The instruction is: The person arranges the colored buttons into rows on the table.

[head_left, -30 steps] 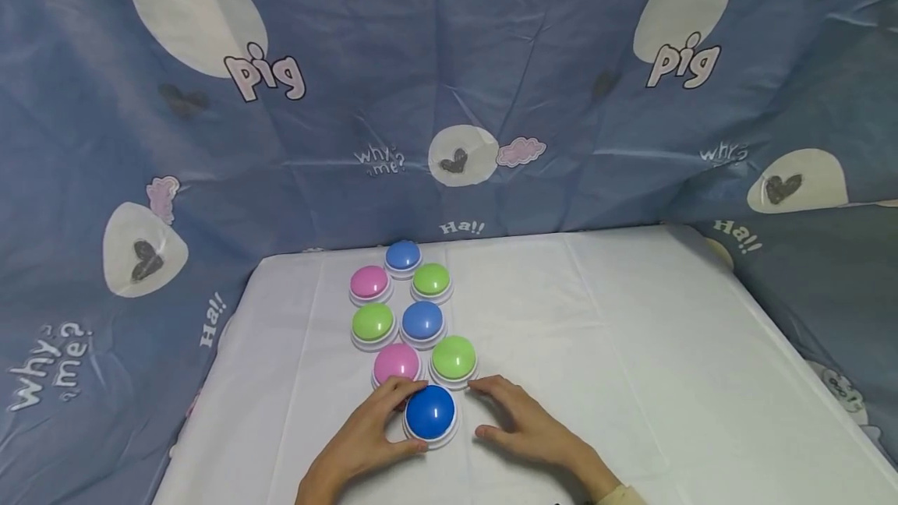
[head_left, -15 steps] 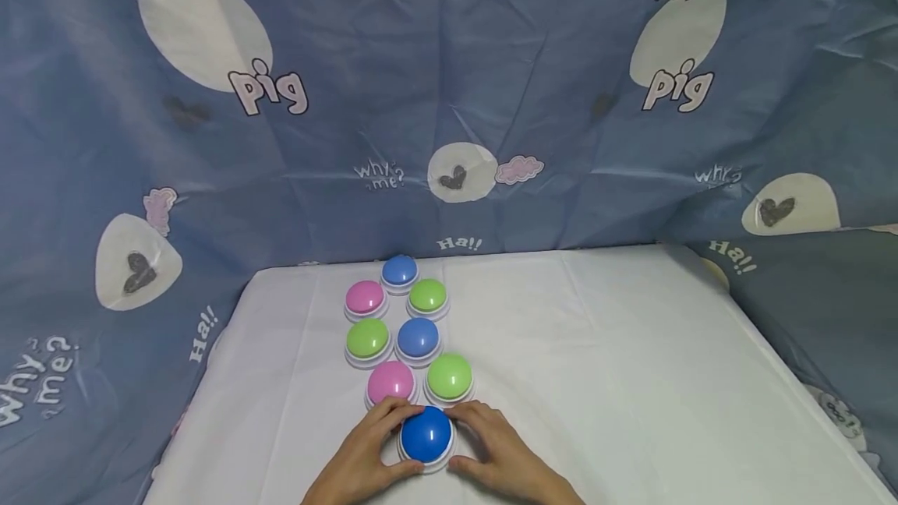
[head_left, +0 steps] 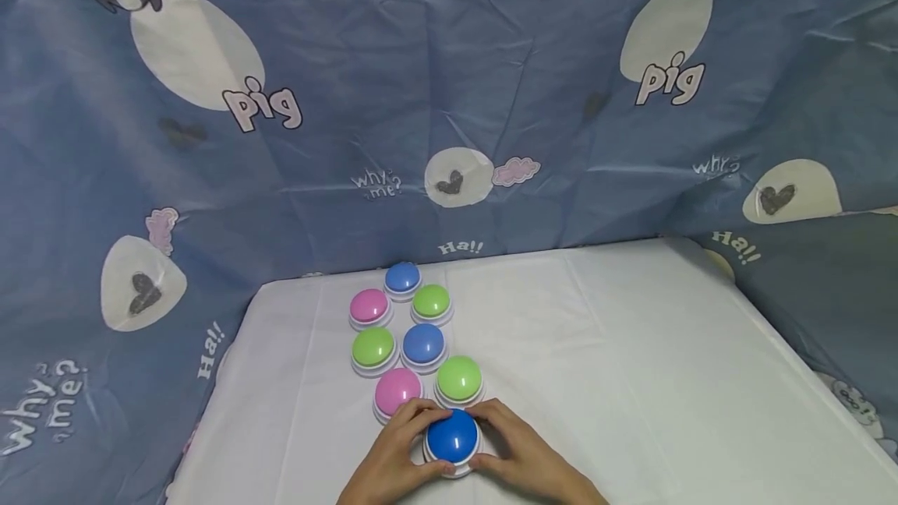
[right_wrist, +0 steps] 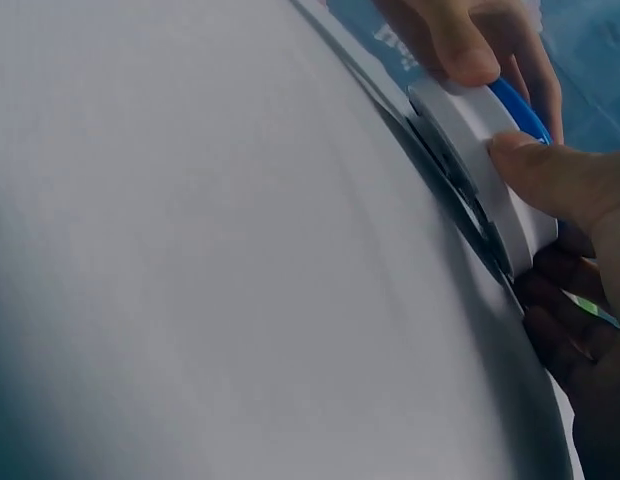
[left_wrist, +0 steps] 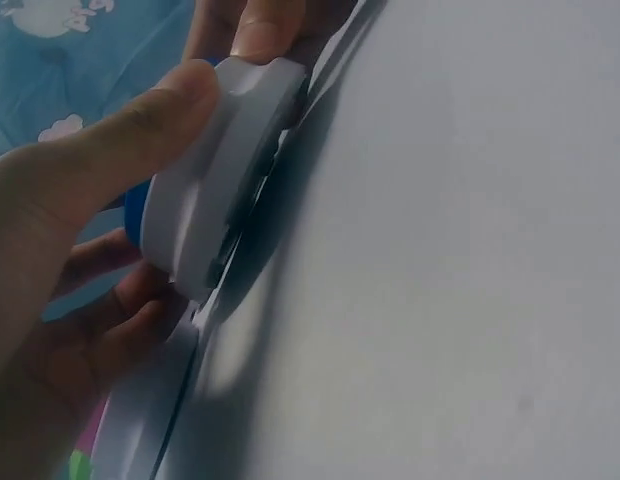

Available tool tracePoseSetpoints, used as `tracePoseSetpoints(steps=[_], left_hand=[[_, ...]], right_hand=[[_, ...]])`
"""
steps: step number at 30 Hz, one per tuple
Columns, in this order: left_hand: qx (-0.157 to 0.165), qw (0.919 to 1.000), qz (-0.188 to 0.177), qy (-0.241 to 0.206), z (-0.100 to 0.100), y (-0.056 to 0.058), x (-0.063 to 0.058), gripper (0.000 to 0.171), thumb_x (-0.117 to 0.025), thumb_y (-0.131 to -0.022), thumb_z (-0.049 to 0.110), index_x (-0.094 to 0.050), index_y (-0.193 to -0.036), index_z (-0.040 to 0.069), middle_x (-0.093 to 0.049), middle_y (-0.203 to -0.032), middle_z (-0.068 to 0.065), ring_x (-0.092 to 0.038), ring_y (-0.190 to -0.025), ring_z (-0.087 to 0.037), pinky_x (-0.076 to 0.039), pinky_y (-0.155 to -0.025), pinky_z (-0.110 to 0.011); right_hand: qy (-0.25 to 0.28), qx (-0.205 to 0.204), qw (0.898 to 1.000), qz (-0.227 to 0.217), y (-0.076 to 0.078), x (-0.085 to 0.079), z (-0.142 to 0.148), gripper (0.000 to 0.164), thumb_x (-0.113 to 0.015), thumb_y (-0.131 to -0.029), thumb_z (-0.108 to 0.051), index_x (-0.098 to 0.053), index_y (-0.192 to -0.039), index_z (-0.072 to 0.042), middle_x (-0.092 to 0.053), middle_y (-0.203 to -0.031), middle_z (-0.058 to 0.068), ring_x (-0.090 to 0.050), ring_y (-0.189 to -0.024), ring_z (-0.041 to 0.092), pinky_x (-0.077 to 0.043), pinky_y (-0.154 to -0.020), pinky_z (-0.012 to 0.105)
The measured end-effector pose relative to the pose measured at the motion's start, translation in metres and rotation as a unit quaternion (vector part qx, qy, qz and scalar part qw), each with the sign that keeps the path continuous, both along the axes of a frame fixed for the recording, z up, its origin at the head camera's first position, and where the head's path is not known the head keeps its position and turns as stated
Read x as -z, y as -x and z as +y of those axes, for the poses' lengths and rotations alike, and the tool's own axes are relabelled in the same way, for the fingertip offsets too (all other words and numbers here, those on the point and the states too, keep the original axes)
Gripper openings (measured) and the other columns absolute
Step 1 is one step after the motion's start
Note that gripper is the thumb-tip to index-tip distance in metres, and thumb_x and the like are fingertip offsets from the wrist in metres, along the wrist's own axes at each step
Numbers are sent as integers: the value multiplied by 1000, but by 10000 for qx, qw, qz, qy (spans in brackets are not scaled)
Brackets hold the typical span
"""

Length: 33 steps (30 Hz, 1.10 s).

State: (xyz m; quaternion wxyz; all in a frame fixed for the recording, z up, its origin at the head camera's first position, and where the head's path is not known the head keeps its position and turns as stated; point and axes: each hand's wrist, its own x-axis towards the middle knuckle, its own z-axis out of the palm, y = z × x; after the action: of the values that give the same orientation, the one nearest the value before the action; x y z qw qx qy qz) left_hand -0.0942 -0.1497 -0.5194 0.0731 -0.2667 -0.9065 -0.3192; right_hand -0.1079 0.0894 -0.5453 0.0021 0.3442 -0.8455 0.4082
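A dark blue push button (head_left: 452, 436) with a round white base is the nearest of the buttons. My left hand (head_left: 398, 454) grips its left side, thumb at the near edge and fingers at the far edge. On the other side my right hand (head_left: 531, 454) holds it the same way. In the left wrist view, the white base (left_wrist: 225, 165) has a dark shadow under its near edge. Both thumbs press on the base in the right wrist view, where the blue dome (right_wrist: 520, 108) shows behind it. Just beyond stand a green button (head_left: 459, 379) and a pink button (head_left: 397, 391), the pink one partly hidden by my left fingers.
Farther back, a blue button (head_left: 424, 344), a green button (head_left: 372, 347), a pink button (head_left: 369, 305), another green button (head_left: 431, 301) and a far blue button (head_left: 403, 277) form a staggered double row on the white tabletop (head_left: 596, 380). A blue printed cloth (head_left: 393, 115) hangs behind.
My right hand has come in from the right and taken hold of the dark blue button. The button has shifted right with both hands. The nearest green button has also moved slightly right.
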Motion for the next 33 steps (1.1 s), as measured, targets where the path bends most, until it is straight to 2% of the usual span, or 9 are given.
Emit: tracePoseSetpoints(steps=[6,10,18,23,29,33], left_hand=[[-76,9997,-81,-202,9,3,1,62,-75,-67,58,-59,-122,34,-51,-120,18,-50,-110,-4,-51,-94,-31],[-44,9994,-197,-298,14,7,-3,59,-74,-66,58,-59,-120,37,-52,-121,18,-50,-112,-5,-51,-95,-33],[511,9962,-56,-703,23,14,-9,51,-77,-71,46,-63,-117,28,-57,-120,8,-52,-112,-10,-52,-93,-31],[433,9966,-264,-645,27,18,-13,51,-75,-72,49,-62,-118,31,-55,-122,12,-51,-115,-8,-51,-95,-31],[466,9964,-263,-650,33,26,-20,52,-73,-73,51,-60,-119,32,-55,-124,9,-52,-116,-12,-51,-97,-35],[443,9959,-199,-769,39,35,-23,51,-73,-74,50,-60,-119,31,-53,-125,3,-52,-117,-14,-51,-97,-36]], right_hand=[[271,-138,9994,-144,4,-3,13,58,-66,-85,-41,-44,-136,-24,-51,-126,-12,-52,-116,5,-46,-102,27],[401,-125,9987,-293,6,-3,17,56,-66,-86,-41,-44,-135,-25,-51,-125,-12,-53,-111,3,-49,-95,25],[606,-122,9972,-417,8,-5,27,55,-66,-86,-38,-45,-134,-23,-52,-123,-10,-54,-107,3,-51,-90,25],[727,-137,9962,-453,12,-10,30,54,-67,-86,-36,-45,-134,-22,-52,-124,-9,-54,-109,4,-52,-88,26],[923,-127,9955,-179,19,-18,38,51,-68,-86,-31,-48,-132,-20,-52,-125,-5,-53,-111,7,-54,-86,28],[956,30,9949,-334,27,-23,42,51,-68,-86,-32,-48,-132,-23,-50,-128,-8,-52,-115,8,-54,-87,30]])
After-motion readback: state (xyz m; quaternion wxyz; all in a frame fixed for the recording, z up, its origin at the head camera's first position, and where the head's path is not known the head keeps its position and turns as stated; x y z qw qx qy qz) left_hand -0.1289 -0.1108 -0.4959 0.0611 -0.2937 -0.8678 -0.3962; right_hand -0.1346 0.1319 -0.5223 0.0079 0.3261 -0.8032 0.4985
